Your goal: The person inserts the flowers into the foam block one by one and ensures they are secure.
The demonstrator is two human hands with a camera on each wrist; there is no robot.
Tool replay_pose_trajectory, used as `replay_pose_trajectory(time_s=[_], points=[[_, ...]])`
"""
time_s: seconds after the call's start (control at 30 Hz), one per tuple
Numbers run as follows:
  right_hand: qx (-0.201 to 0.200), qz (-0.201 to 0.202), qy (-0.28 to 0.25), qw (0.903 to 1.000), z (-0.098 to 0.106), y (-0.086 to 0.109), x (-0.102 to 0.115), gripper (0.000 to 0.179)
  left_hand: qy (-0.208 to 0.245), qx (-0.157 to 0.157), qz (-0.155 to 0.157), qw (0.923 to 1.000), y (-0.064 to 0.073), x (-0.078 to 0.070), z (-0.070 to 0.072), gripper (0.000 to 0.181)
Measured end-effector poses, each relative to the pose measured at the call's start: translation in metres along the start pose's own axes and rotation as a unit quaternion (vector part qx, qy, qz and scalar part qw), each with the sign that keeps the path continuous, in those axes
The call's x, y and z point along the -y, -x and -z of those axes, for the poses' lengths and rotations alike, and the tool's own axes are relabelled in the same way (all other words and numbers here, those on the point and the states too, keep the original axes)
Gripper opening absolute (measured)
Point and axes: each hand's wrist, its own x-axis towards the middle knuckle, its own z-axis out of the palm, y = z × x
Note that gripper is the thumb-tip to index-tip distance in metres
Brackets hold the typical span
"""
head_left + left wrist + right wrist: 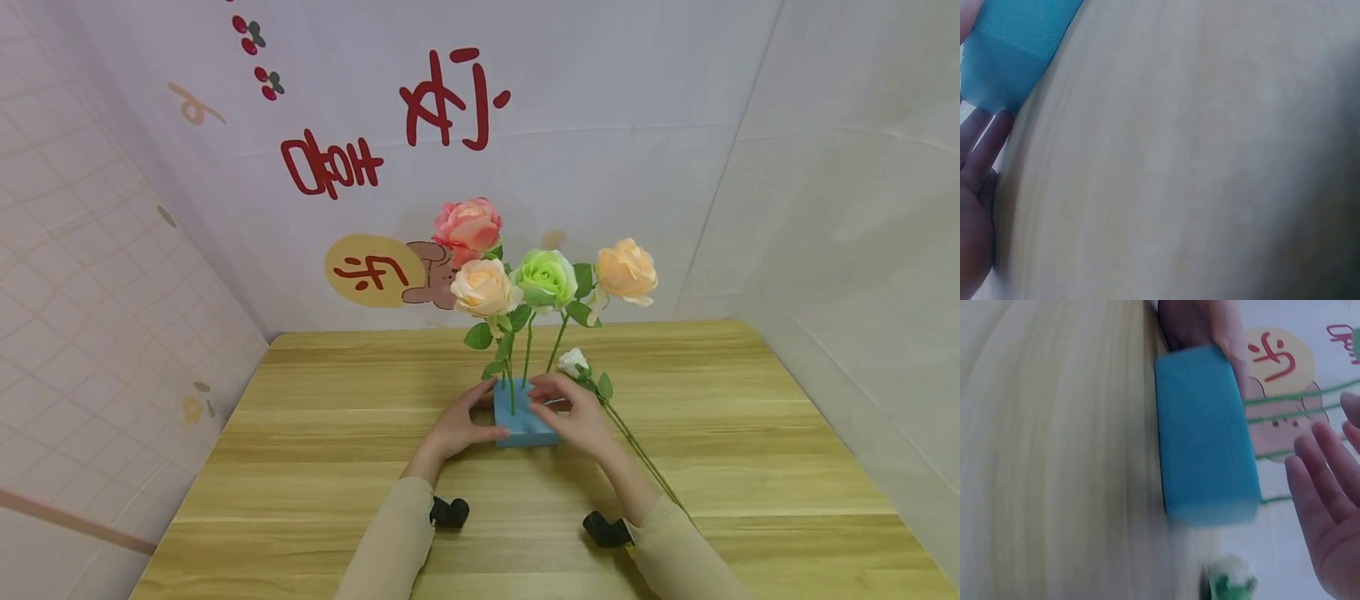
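A light blue foam block (536,422) sits on the table with artificial roses standing in it: a pink rose (467,227), a cream rose (483,287), a green rose (546,279) and a peach rose (627,272) leaning right. My left hand (457,427) holds the block's left side, thumb at the front and fingers toward the back. Over the block's right part is my right hand (579,417); in the right wrist view its fingers (1329,469) are relaxed, apart from the block and stems, holding nothing.
A white rose (572,362) lies on the wooden table (322,467) to the right, its long stem running toward the front beside my right forearm. Behind the table hangs a white backdrop (600,108) with red lettering and a cartoon bear (431,279).
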Motion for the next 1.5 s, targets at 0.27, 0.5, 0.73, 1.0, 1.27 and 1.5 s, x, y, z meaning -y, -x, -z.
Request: replay_pose_trajectory(time_s=[0.27, 0.5, 0.73, 1.0, 1.27, 1.5], points=[[0.059, -0.035, 0.004, 0.9976, 0.047, 0.026, -0.003, 0.041, 0.003, 0.005, 0.01, 0.9999, 0.003, -0.001, 0.0, 0.095], [0.1, -0.05, 0.034, 0.9931, 0.088, 0.051, -0.012, 0.044, 0.002, 0.005, 0.011, 0.9999, 0.004, -0.002, 0.001, 0.097], [0.124, -0.074, 0.043, 0.9886, 0.121, 0.073, -0.018, 0.046, 0.0, 0.002, 0.007, 1.0, 0.005, -0.001, 0.001, 0.098], [0.128, -0.101, 0.034, 0.9861, 0.139, 0.09, -0.021, 0.047, 0.001, 0.006, 0.004, 1.0, 0.003, -0.001, 0.0, 0.097], [0.15, -0.13, 0.053, 0.9786, 0.145, 0.097, -0.026, 0.051, 0.005, 0.004, 0.001, 1.0, 0.002, -0.003, 0.001, 0.096], [0.174, -0.148, 0.037, 0.9728, 0.15, 0.099, -0.033, 0.056, 0.003, 0.008, -0.002, 1.0, 0.001, -0.003, 0.001, 0.096]])
